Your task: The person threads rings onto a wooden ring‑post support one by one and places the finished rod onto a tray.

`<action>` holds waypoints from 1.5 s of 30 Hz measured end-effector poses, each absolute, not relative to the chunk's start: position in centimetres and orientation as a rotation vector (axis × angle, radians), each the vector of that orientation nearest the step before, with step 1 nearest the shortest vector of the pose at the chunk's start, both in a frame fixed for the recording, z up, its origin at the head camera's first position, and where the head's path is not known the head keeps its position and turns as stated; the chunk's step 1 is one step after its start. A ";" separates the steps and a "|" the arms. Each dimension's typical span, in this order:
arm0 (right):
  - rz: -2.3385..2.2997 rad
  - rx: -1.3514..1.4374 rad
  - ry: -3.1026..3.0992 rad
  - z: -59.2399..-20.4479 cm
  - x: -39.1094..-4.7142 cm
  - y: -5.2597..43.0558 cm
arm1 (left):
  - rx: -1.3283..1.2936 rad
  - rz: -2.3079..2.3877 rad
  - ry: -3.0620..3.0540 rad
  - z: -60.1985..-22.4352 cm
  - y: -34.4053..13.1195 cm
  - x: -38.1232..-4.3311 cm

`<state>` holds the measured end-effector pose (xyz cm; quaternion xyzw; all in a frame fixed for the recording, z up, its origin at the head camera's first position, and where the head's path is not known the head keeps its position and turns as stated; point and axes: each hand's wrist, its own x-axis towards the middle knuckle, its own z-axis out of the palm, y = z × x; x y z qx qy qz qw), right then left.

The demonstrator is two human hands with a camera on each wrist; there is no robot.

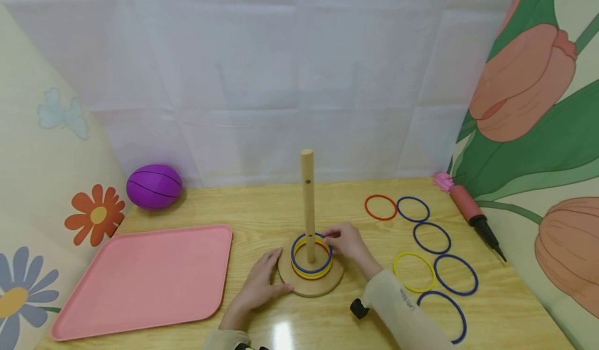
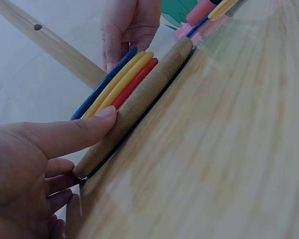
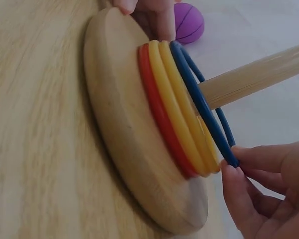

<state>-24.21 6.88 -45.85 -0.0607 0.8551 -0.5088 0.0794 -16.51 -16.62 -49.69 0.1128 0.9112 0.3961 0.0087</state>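
Observation:
A wooden post [image 1: 308, 199] rises from a round wooden base [image 1: 312, 288] on the table. My left hand [image 1: 261, 283] holds the base's near-left edge, thumb on top and fingers along its side. With thumb and fingertips, my right hand [image 1: 347, 243] pinches a blue ring [image 3: 201, 107] at its right side. This ring encircles the post and tops the stack, tilted slightly up from it on the pinched side in the right wrist view. Below it two yellow rings [image 3: 175, 112] lie over a red ring [image 3: 160, 112], all around the post.
Right of the base lie another red ring [image 1: 381, 219], a yellow ring [image 1: 395, 268] and several blue rings [image 1: 432, 253]. A pink hand pump [image 1: 467, 206] lies at the right edge. At left are a pink tray [image 1: 150, 280] and a purple ball [image 1: 154, 186].

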 end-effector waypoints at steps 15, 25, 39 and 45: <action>-1.440 -0.262 2.653 -46.3 -23.7 7.6 | 0.334 1.234 2.838 -49.7 -16.8 -16.1; -1.482 -0.457 2.534 -45.1 -24.2 13.0 | 0.345 1.215 2.844 -49.7 -16.8 -16.5; -0.949 -0.710 2.711 -43.8 -25.4 23.4 | 0.349 1.225 2.840 -49.8 -16.6 -16.6; -0.777 -0.728 2.752 -44.7 -24.8 25.4 | 0.342 1.223 2.845 -49.7 -16.6 -16.6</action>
